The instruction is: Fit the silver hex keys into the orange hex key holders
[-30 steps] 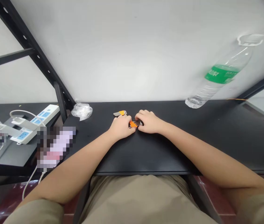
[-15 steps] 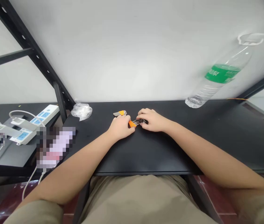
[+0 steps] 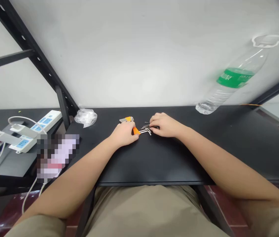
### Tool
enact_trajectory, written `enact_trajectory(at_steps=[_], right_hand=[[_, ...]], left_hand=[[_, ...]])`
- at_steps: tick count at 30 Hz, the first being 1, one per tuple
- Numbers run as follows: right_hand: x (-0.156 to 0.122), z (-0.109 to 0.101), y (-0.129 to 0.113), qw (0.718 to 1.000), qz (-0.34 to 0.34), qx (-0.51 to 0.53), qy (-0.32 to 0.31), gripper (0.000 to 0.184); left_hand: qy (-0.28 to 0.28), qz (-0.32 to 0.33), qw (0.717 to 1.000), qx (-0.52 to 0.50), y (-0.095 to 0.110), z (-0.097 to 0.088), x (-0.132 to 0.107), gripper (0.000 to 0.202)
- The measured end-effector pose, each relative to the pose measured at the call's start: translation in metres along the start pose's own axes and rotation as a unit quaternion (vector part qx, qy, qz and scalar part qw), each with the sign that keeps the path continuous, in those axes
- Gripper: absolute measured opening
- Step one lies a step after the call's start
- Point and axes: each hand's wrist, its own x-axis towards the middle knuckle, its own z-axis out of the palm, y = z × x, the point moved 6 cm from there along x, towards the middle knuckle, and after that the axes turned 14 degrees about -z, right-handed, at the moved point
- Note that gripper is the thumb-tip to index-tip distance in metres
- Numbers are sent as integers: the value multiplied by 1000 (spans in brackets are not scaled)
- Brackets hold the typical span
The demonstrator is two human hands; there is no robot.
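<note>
Hands apart, mid-frame: my left hand (image 3: 124,134) at the orange hex key holder (image 3: 136,131), right hand (image 3: 166,125) over loose hex keys (image 3: 145,130); grip unclear.

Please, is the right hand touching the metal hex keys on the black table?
Touching. The head view shows the fingertips of the right hand lying over the ends of the hex keys, with no gap between them.
</note>
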Motion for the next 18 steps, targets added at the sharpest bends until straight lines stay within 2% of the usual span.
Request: enact_trajectory(at_steps=[4,10,18], right_hand=[[0,-3,0,1000,3,23,17,21],[9,5,-13,999,-15,38,-6,15],[7,5,-9,998,42,0,-57,12]], left_hand=[[-5,-10,1000,-20,0,-3,-1,24],[-17,-20,999,-35,1,-3,-2,25],[-26,-34,999,-2,0,-2,0,21]])
